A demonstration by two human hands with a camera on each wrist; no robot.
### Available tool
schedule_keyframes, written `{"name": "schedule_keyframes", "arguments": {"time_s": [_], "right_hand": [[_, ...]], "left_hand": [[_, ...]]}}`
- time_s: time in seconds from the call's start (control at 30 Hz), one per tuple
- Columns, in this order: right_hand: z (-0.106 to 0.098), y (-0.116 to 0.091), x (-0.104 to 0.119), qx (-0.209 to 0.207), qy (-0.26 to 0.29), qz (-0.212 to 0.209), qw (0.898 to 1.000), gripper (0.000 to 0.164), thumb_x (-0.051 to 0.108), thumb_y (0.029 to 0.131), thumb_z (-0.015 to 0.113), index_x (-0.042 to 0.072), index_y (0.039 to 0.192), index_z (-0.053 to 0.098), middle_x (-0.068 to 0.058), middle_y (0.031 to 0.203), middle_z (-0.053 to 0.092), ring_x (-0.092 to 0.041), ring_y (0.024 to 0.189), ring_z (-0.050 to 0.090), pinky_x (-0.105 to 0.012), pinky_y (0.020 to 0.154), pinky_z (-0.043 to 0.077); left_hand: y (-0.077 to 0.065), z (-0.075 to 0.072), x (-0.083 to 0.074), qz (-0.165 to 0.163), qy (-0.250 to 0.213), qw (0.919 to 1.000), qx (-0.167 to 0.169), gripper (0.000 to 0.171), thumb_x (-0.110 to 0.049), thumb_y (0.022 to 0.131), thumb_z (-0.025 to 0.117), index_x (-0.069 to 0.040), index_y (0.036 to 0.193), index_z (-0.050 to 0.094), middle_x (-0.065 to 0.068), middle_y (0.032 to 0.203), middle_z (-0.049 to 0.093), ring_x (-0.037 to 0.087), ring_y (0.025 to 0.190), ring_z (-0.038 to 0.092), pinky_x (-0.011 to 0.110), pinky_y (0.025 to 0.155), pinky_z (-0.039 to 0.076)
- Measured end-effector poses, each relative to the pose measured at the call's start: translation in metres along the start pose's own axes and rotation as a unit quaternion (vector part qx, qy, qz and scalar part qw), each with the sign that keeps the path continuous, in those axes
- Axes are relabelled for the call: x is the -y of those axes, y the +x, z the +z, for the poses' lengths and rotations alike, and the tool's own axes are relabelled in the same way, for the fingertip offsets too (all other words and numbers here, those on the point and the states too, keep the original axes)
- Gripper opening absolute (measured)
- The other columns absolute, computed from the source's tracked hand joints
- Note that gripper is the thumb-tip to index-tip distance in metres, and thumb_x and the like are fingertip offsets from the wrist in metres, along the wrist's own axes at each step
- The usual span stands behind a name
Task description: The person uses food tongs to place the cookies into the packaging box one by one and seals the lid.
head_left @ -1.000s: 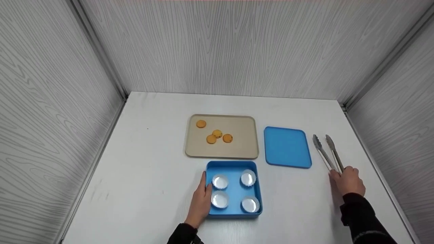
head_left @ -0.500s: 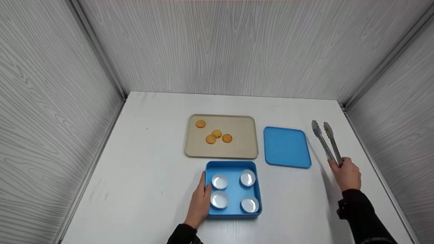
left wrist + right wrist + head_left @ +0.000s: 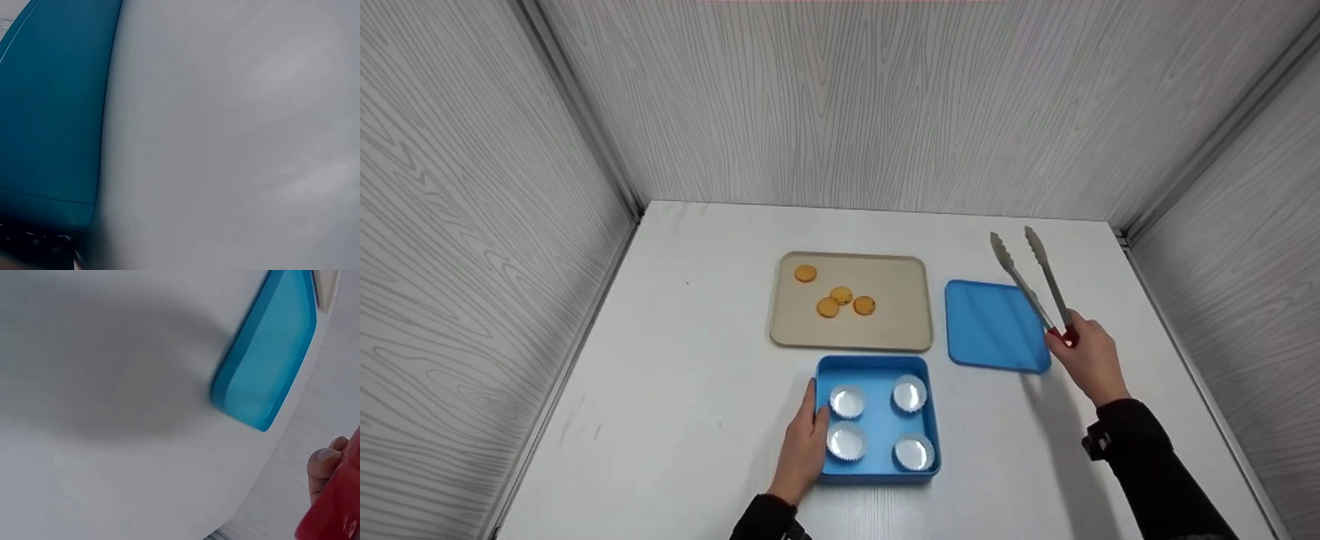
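Observation:
My left hand (image 3: pixel 801 450) holds the left wall of a blue rectangular box (image 3: pixel 877 474), thumb at the rim and fingers along the outside. Several white cupcake liners (image 3: pixel 846 441) sit inside it. The box's outer side (image 3: pixel 50 124) fills the left of the left wrist view. My right hand (image 3: pixel 1089 358) grips metal tongs (image 3: pixel 1046 274) by their red handle (image 3: pixel 337 495), with the tong arms apart and raised above the table. Below and left of them lies a blue lid (image 3: pixel 990 330). Several small round cookies (image 3: pixel 828 307) rest on a beige tray (image 3: pixel 896 326) behind the box.
The white table (image 3: pixel 675 390) is bounded by grey wood-grain panels (image 3: pixel 840 105) at the back and both sides. Tray, lid and box lie close together near the table's middle.
My right hand has lifted the tongs off the table and carried them left and forward, up to the lid. My left hand and the box have stayed in place.

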State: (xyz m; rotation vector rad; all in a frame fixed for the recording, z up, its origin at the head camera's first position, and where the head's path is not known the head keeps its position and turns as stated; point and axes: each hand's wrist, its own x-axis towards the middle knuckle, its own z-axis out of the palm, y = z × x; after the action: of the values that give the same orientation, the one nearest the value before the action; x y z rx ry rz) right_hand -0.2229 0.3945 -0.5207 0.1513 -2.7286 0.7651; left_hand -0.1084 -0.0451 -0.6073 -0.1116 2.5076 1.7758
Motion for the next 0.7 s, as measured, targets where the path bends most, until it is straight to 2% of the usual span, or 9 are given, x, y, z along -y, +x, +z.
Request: {"name": "schedule_keyframes", "arguments": {"time_s": [0.2, 0.33, 0.43, 0.57, 0.7], "right_hand": [[0.005, 0.007, 0.031, 0.037, 0.007, -0.013, 0.999, 0.040, 0.021, 0.099, 0.070, -0.007, 0.125, 0.059, -0.017, 0.087, 0.055, -0.027, 0.074, 0.054, -0.034, 0.061, 0.044], [0.011, 0.011, 0.047, 0.064, 0.011, -0.019, 0.998, 0.033, 0.026, 0.101, 0.068, -0.003, 0.115, 0.060, -0.012, 0.084, 0.050, -0.024, 0.070, 0.051, -0.033, 0.058, 0.040], [0.018, 0.012, 0.058, 0.067, 0.007, -0.038, 0.997, 0.028, 0.024, 0.100, 0.070, -0.001, 0.109, 0.061, -0.011, 0.082, 0.050, -0.025, 0.071, 0.050, -0.036, 0.059, 0.040], [0.029, 0.014, 0.069, 0.063, -0.001, -0.070, 0.996, 0.029, 0.022, 0.097, 0.073, -0.002, 0.111, 0.063, -0.011, 0.080, 0.056, -0.026, 0.072, 0.052, -0.038, 0.062, 0.043], [0.040, 0.015, 0.081, 0.086, 0.005, -0.078, 0.993, 0.028, 0.022, 0.096, 0.074, 0.000, 0.111, 0.064, -0.008, 0.076, 0.057, -0.023, 0.069, 0.051, -0.035, 0.060, 0.042]], "left_hand": [[0.000, 0.001, 0.000, -0.001, -0.002, 1.0000, -0.002, 0.058, -0.022, 0.112, 0.039, -0.002, 0.163, 0.019, 0.015, 0.168, 0.024, 0.030, 0.155, 0.022, 0.049, 0.126, 0.021], [0.000, 0.001, -0.001, -0.003, -0.003, 1.0000, -0.003, 0.058, -0.022, 0.112, 0.038, -0.003, 0.163, 0.020, 0.015, 0.168, 0.024, 0.030, 0.155, 0.023, 0.050, 0.126, 0.021], [-0.001, 0.001, -0.001, 0.001, -0.003, 1.0000, -0.003, 0.058, -0.023, 0.112, 0.038, -0.003, 0.163, 0.020, 0.014, 0.168, 0.025, 0.030, 0.154, 0.023, 0.049, 0.126, 0.021], [-0.001, 0.000, 0.000, 0.011, -0.001, 0.9999, -0.005, 0.058, -0.024, 0.112, 0.038, -0.003, 0.163, 0.020, 0.014, 0.167, 0.025, 0.029, 0.154, 0.024, 0.047, 0.126, 0.022], [-0.002, 0.000, 0.001, 0.017, 0.000, 0.9998, -0.008, 0.058, -0.023, 0.112, 0.039, -0.002, 0.163, 0.020, 0.014, 0.167, 0.026, 0.028, 0.154, 0.024, 0.047, 0.126, 0.022]]}}
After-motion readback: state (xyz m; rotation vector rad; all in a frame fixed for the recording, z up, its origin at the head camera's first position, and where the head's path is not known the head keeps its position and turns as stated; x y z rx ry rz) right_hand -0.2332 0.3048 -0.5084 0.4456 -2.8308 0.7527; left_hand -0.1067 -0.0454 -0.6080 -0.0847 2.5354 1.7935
